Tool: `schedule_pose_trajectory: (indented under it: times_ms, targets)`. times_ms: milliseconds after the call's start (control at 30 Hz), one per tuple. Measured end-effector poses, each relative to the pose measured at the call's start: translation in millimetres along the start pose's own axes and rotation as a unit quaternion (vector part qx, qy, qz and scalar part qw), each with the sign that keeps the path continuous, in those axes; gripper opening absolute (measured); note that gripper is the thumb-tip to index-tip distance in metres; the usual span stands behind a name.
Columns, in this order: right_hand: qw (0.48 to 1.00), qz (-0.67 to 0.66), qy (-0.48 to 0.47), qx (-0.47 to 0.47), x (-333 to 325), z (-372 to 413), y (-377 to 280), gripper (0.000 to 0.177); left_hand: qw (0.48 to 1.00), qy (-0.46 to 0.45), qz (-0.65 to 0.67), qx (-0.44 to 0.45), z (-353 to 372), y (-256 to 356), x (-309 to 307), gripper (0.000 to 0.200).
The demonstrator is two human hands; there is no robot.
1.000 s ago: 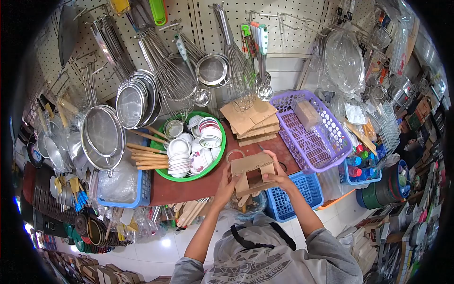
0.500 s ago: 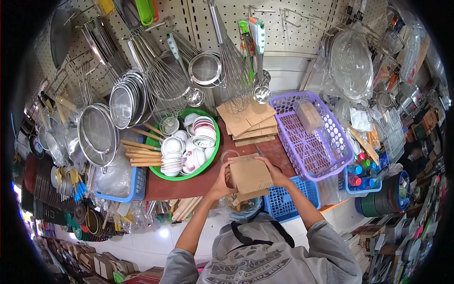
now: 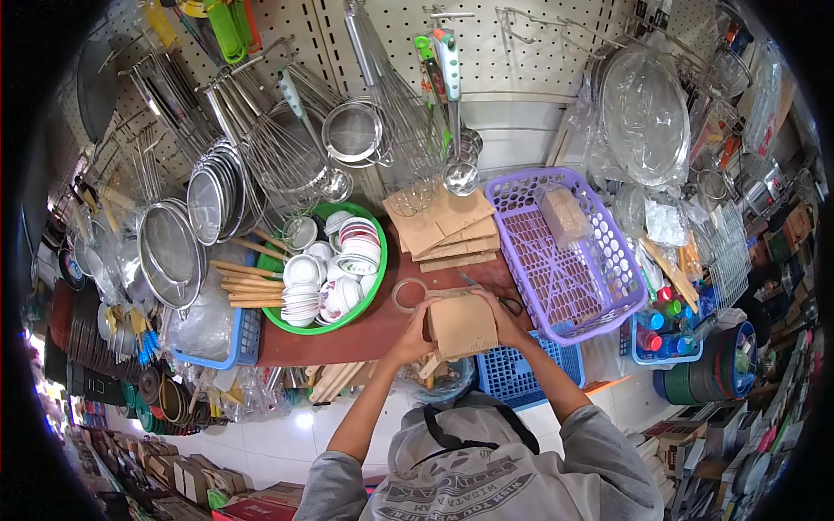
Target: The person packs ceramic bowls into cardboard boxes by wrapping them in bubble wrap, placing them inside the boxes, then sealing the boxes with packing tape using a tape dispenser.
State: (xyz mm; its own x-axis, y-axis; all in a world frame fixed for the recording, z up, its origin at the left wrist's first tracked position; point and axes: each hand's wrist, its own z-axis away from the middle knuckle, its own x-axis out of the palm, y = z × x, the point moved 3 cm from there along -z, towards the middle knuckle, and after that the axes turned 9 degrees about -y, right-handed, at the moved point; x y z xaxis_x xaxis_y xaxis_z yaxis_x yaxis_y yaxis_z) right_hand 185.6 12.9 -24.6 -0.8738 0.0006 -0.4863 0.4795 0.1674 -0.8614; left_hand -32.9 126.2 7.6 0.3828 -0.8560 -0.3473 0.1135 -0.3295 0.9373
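Note:
Between my two hands is a folded piece of brown cardboard (image 3: 463, 327), held up over the front edge of the red-brown table. My left hand (image 3: 414, 337) grips its left side, and my right hand (image 3: 511, 326) its right side. Whatever may be inside the fold is hidden. Just beyond my left hand lies a roll of clear tape (image 3: 397, 298). A pair of scissors (image 3: 512, 306) rests beside my right hand, partly covered by it. Behind them is a stack of flat cardboard pieces (image 3: 443, 227).
A green basin (image 3: 380, 282) of small bowls and wooden-handled strainers stands left. To the right is a purple basket (image 3: 565, 330) holding a brown wrapped block (image 3: 565, 217). A blue basket (image 3: 530, 373) sits below the table edge. Whisks (image 3: 400, 130) and strainers hang overhead.
Both hands have turned the cardboard slightly; the flap that stuck out at its lower edge now lies closer in. The tape roll and scissors show more. The whole view has shifted a little.

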Motion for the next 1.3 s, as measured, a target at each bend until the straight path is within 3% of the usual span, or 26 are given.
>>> schedule_pose_trajectory:
  times_ms: [133, 267, 367, 467, 567, 667, 800, 967, 1100, 1167, 1300]
  targets:
    - [0.999, 0.022, 0.045, 0.017, -8, -3, -3, 0.072, 0.998, 0.026, -0.052, 0.017, -17, -1, 2, 0.097]
    - [0.993, 0.084, 0.055, 0.055, -15, -12, -15, 0.064, 0.985, 0.079, -0.115, -0.096, -17, 16, -1, 0.102]
    - [0.993, 0.096, 0.047, 0.051, -20, -21, -25, 0.063, 0.965, 0.154, -0.191, -0.092, -11, -12, -4, 0.102]
    - [0.994, 0.09, 0.037, 0.045, -21, -27, -20, 0.064, 0.92, 0.116, -0.318, -0.197, -2, -53, -4, 0.088]
    - [0.994, 0.095, 0.035, 0.034, -20, -31, -18, 0.066, 0.913, 0.113, -0.342, -0.192, 9, -55, -5, 0.065]
    - [0.993, 0.104, 0.033, 0.038, -14, -32, -8, 0.066, 0.91, 0.136, -0.353, -0.169, 16, -65, -9, 0.045]
    - [0.99, 0.122, 0.016, 0.071, -9, -34, -2, 0.067, 0.913, 0.149, -0.328, -0.191, 27, -47, -16, 0.037]
    - [0.996, 0.076, 0.048, 0.019, 2, -41, -9, 0.067, 0.904, 0.215, -0.32, -0.184, 44, -26, -22, 0.025]
    - [0.994, 0.091, 0.061, -0.02, 14, -51, -12, 0.072, 0.91, 0.228, -0.262, -0.228, 56, 10, -33, 0.023]
    - [0.995, 0.094, 0.03, 0.032, 19, -55, -13, 0.074, 0.911, 0.213, -0.269, -0.23, 64, 15, -38, 0.028]
    - [0.994, 0.093, -0.012, 0.057, 29, -66, -19, 0.087, 0.933, 0.254, -0.207, -0.151, 75, 42, -43, 0.028]
